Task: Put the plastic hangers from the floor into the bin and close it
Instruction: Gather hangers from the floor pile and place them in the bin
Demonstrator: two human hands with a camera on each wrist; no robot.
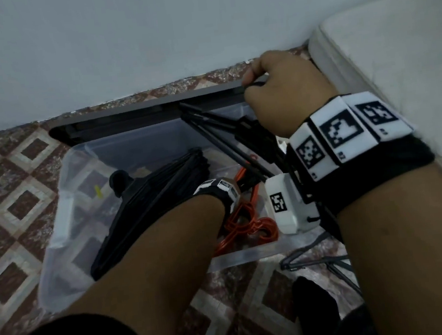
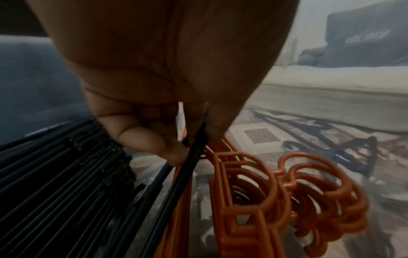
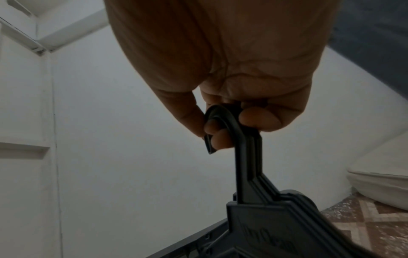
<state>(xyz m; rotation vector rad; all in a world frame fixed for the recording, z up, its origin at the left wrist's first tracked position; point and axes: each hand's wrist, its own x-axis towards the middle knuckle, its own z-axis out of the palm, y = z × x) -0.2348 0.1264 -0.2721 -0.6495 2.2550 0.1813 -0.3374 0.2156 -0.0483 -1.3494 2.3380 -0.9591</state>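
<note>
A clear plastic bin stands open on the tiled floor. Inside it lie a stack of black hangers on the left and orange hangers on the right. My right hand grips a small bundle of black hangers by their hooks above the bin's far right corner. My left hand is down inside the bin, hidden in the head view behind its wristband. Its fingers pinch thin black hanger bars between the black stack and the orange ones.
The bin's dark lid lies behind the bin along the white wall. More dark hangers lie on the floor by the bin's near right corner. A white mattress borders the right side.
</note>
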